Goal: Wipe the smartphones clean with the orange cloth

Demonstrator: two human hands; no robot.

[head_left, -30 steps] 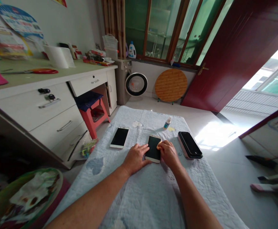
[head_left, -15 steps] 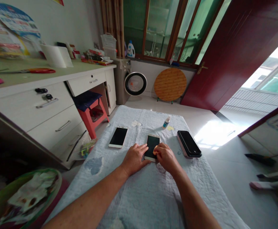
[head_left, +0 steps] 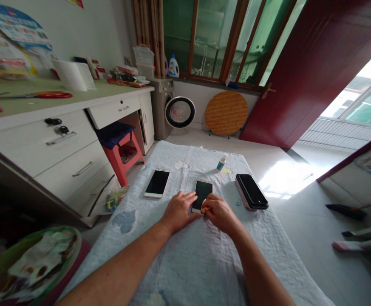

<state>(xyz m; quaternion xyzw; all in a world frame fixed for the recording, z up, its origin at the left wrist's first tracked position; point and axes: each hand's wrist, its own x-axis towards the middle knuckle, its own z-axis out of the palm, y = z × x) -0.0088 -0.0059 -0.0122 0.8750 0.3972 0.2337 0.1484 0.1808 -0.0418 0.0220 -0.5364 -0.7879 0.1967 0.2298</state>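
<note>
In the head view, pinches an orange pad [head_left: 203,208] in the right hand [head_left: 219,213] at the near end of the middle phone [head_left: 203,191], with the left hand [head_left: 178,213] unclenched, fingertips at its left edge. Could perhaps skid or twist on the blue cloth [head_left: 182,263] if pressed harder than braced. Lies screen up between white phone [head_left: 157,183] and dark phone [head_left: 252,190], long axis near to far, far end pointing left of the spray bottle [head_left: 221,164].
</note>
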